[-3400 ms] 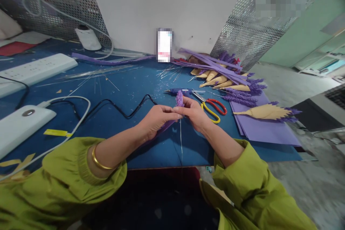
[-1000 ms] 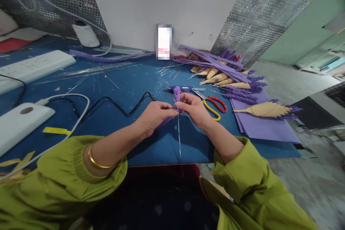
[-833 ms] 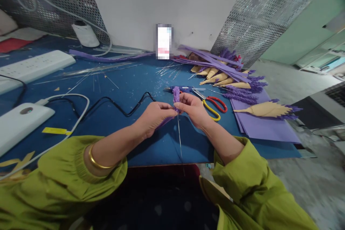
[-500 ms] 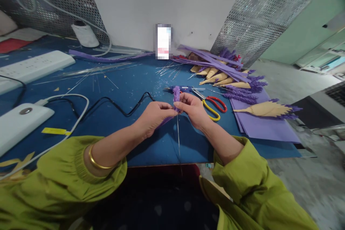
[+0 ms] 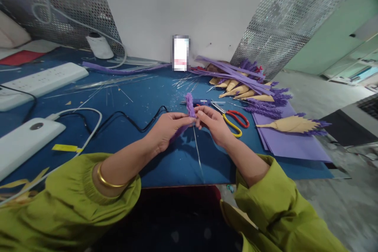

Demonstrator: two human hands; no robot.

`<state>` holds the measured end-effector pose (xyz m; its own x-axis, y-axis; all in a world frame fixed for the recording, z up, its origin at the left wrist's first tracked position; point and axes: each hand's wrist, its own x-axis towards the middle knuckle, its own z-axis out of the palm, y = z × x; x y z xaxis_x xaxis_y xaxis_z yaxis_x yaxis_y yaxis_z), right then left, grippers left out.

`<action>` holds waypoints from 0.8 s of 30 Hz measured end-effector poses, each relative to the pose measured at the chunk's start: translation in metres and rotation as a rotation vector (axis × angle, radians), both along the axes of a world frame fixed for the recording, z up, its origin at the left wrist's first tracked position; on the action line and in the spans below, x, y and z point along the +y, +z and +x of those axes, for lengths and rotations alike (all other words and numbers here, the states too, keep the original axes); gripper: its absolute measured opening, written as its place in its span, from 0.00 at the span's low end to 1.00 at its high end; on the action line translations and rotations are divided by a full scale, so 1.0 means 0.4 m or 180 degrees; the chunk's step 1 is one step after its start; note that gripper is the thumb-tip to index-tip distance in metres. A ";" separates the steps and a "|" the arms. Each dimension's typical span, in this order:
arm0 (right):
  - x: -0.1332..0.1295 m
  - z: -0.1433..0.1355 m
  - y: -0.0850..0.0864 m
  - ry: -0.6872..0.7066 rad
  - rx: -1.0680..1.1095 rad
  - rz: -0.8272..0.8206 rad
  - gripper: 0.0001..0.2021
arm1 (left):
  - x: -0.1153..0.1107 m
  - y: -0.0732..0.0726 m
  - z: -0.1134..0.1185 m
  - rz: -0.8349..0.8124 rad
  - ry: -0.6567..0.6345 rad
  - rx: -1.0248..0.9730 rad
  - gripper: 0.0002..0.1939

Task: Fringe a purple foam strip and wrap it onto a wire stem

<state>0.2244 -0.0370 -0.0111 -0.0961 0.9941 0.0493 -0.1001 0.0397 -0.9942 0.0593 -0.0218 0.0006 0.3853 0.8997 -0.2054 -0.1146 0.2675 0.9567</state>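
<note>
A purple lavender-like paper flower (image 5: 189, 103) stands upright on a thin wire stem (image 5: 197, 147) above the blue table. My left hand (image 5: 167, 128) pinches the flower's base between thumb and fingers, and a purple paper strip (image 5: 179, 130) shows under that hand. From the other side, my right hand (image 5: 215, 126) has its curled fingertips closed at the same base. Behind the flower lies a blue glue gun (image 5: 203, 102), partly hidden. Scissors (image 5: 233, 120) with one red and one yellow handle rest beyond my right hand.
Wrapped purple flowers (image 5: 291, 124) lie on purple paper sheets (image 5: 295, 147) at right, with more bundles and strips behind. A lit phone (image 5: 180, 53) leans on the wall. Loose wires (image 5: 109, 79), a power strip (image 5: 44, 82) and a black cable (image 5: 130, 117) occupy the left.
The flower's top now leans a little left, and the wire's lower end has swung right. My right fingers have slid lower on the flower. The whole view has shifted slightly.
</note>
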 end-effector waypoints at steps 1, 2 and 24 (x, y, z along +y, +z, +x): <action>-0.003 0.001 0.000 0.0034 -0.0091 -0.0070 0.18 | 0.004 0.001 -0.001 -0.0081 0.0188 -0.0025 0.11; -0.005 0.001 0.000 0.0121 -0.0203 -0.0158 0.18 | 0.009 0.000 -0.003 -0.0136 0.0367 -0.0056 0.12; -0.020 -0.006 -0.006 0.0664 -0.0310 -0.0411 0.11 | 0.042 -0.001 -0.030 -0.0699 0.0194 -0.0622 0.16</action>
